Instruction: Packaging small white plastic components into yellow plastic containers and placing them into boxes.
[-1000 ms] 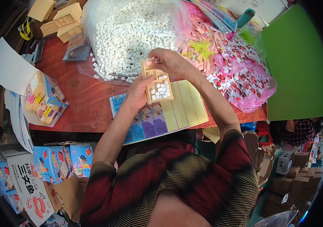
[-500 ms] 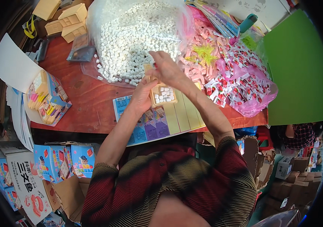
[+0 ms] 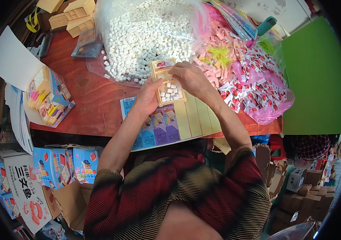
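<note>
Your left hand [image 3: 148,96] grips the small pale wooden tray [image 3: 167,82] by its left edge, fingers closed around the rim. A second ago you held it tilted and nearer your chest; now it sits further forward, at the edge of the clear plastic bag of small white cubes [image 3: 146,36], over the red-brown table [image 3: 90,100]. Your right hand [image 3: 190,76] has come up to the tray's top end, fingertips pinched over its upper compartment, where a small red-and-white packet shows. I cannot tell whether those fingers hold anything else. The lower compartment already holds a scatter of white cubes, so the filling looks well along. The flat printed cardboard sheet with blue, purple and yellow panels [image 3: 178,120] lies under your wrists. The heap of pink-and-red packets [image 3: 250,84] lies to your right.
</note>
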A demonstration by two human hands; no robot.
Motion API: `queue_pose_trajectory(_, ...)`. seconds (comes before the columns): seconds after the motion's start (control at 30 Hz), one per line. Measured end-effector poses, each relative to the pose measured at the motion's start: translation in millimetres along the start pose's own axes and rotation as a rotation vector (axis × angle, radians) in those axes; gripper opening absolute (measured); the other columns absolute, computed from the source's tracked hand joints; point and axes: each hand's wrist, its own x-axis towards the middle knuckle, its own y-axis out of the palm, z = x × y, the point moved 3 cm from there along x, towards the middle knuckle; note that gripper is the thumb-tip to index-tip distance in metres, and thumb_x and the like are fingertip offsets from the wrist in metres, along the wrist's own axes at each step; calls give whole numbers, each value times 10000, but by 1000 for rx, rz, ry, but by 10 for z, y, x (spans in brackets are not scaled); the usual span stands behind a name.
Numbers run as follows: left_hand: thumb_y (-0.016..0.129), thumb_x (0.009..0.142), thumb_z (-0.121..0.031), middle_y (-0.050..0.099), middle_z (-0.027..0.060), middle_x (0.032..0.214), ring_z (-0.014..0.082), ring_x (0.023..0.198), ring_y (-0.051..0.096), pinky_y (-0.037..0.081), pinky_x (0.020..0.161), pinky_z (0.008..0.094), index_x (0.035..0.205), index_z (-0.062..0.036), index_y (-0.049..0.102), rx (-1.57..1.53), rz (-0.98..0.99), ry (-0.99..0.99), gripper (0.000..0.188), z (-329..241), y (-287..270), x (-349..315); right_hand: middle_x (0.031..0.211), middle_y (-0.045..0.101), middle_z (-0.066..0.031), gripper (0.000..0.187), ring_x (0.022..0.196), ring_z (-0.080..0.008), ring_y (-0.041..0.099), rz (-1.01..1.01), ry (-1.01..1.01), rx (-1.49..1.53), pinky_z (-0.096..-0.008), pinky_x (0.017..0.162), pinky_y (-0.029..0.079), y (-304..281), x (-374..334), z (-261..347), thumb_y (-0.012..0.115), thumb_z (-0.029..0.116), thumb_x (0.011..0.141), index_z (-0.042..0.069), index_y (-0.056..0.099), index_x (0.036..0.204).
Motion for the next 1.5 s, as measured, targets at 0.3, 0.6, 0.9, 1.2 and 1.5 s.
queue_pose_trajectory(0.3, 379, 820, -60, 480, 93, 1047, 197, 914, 514, 438, 784, 339, 1113, -41, 361, 20, -63, -19, 294, 0, -7, -81, 722, 514, -106, 86, 728, -260, 517, 119, -84, -116, -342, 615, 423, 219, -38, -15, 510, 61, 667, 26, 528, 743)
queue_pose_trajectory(0.6, 338, 865, -209, 526, 62, 986, 150, 893, 515, 423, 769, 301, 1052, -49, 448, -7, -209, 10, 269, -48, -312, -67, 713, 509, -100, 154, 691, -252, 510, -130, -90, -40, -324, 609, 423, 430, -117, 430, 521, 45, 624, 17, 527, 775)
queue_pose_trajectory(0.9, 317, 869, -247, 466, 152, 1092, 257, 957, 501, 415, 818, 407, 1143, -6, 359, -4, -158, -29, 367, -165, -321, -163, 737, 522, -82, 137, 762, -257, 493, 30, 76, -209, -328, 623, 414, 42, -229, -360, 558, 92, 612, 54, 577, 743)
queue_pose_trajectory(1.2, 369, 845, -154, 485, 140, 1062, 250, 926, 520, 444, 781, 401, 1127, -26, 365, -70, -230, -55, 310, -94, -361, -71, 741, 495, -78, 80, 747, -239, 480, 49, -76, -267, -320, 660, 399, 398, -338, -580, 537, 96, 625, 53, 538, 693)
queue_pose_trajectory(1.5, 342, 849, -122, 470, 125, 1070, 252, 959, 501, 439, 789, 418, 1143, -85, 321, -74, -160, 47, 296, -171, -268, 65, 697, 524, -87, 97, 658, -250, 503, -299, 213, -426, -344, 576, 404, -268, -315, -371, 551, 67, 608, 50, 559, 703)
